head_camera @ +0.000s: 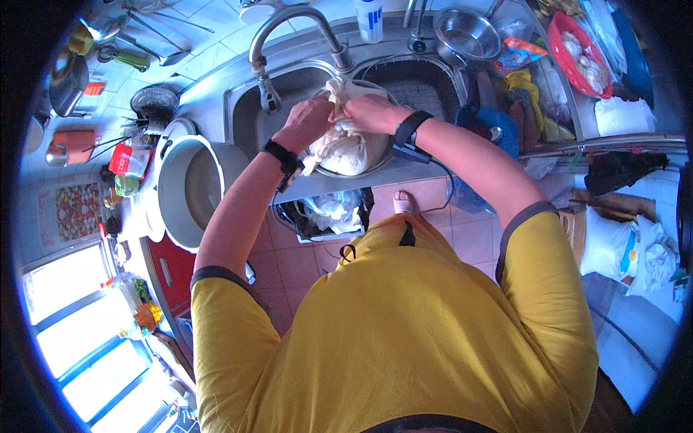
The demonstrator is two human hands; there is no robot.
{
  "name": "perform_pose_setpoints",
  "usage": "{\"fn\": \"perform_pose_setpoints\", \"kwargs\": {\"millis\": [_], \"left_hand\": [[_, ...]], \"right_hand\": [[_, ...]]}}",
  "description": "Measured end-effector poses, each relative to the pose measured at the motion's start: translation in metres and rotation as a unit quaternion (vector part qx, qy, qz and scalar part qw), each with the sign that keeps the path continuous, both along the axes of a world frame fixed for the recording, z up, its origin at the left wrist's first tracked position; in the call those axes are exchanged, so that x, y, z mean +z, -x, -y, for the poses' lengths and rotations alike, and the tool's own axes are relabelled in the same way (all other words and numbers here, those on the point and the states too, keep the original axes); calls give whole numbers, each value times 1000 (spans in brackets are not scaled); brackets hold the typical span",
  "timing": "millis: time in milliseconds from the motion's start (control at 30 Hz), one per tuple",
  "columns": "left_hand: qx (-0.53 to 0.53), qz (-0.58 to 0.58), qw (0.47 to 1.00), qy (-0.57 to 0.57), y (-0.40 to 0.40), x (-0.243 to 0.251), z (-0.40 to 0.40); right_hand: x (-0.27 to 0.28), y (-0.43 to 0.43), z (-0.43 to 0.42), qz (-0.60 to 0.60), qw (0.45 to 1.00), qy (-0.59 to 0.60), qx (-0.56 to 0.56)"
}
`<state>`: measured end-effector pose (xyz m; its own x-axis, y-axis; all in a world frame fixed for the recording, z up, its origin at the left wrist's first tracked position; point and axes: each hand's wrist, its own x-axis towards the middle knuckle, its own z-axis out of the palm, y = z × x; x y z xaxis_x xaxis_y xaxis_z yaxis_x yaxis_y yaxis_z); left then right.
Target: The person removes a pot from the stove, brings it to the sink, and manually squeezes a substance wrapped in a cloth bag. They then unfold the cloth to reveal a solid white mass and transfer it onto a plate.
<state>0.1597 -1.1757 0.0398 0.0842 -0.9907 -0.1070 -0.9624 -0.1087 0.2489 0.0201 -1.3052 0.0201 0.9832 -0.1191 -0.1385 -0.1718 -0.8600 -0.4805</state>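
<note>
A full, bulging bundle of pale cloth (346, 151) rests in a round metal basin (385, 164) at the front of the double sink (254, 89). My left hand (308, 122) pinches the gathered neck of the cloth from the left. From the right, my right hand (376, 112) grips the same neck, close beside the left. The twisted cloth end sticks up between both hands. What the bundle holds is hidden, and my fingertips are partly covered by the folds. Dark straps circle both wrists.
A curved faucet (295, 16) arches over the left sink bowl. Left stands a large pale pot (189, 192). A steel pan (468, 35) sits behind the right bowl, near a red basket (579, 54) of garlic. Below the counter is a lined bin (330, 216). A cable hangs by my right wrist.
</note>
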Motion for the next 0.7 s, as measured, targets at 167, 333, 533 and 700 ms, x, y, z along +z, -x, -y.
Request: {"fn": "perform_pose_setpoints", "kwargs": {"millis": [167,333,533,700], "left_hand": [[-39,68,997,17,-14,-25,5],[-153,82,985,-11,-22,-23,9],[-153,82,985,-15,-21,-26,7],[-165,172,970,-42,-20,-22,-3]], "right_hand": [[27,-8,-5,-44,997,-62,24],[10,-16,1,-49,995,-92,10],[19,-12,3,-6,993,-28,114],[26,-16,9,-83,986,73,127]]}}
